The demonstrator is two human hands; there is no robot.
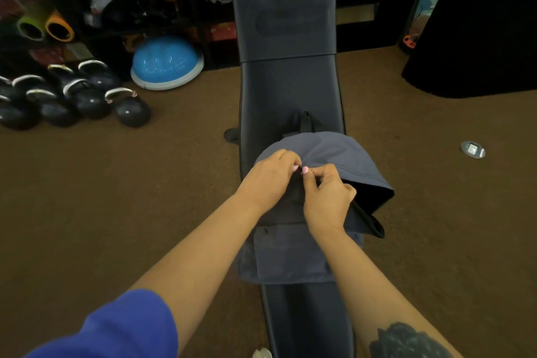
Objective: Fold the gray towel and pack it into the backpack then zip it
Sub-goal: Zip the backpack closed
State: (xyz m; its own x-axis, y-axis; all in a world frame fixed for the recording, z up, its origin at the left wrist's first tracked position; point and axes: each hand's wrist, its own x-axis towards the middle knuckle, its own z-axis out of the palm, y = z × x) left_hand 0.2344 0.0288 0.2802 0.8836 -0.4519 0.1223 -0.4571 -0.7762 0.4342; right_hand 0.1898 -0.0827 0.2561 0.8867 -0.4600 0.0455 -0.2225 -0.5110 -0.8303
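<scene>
A blue-gray backpack (293, 256) lies on a black padded bench (290, 90), front pocket toward me. Its top flap (340, 154) is bunched up, and a dark gap of the main compartment shows at its right side. My left hand (268, 177) pinches the fabric at the flap's left edge. My right hand (328, 197) pinches a small thing beside it, likely the zipper pull, fingertips nearly touching the left hand's. The gray towel is not in view; I cannot tell whether it is inside.
The bench runs away from me over brown carpet. Several black kettlebells (87, 96) and a blue balance dome (167, 62) sit at the left. Shelves with rolled mats (46, 27) stand behind. A dark object (479, 38) fills the right back; a small round device (473, 149) lies on the floor.
</scene>
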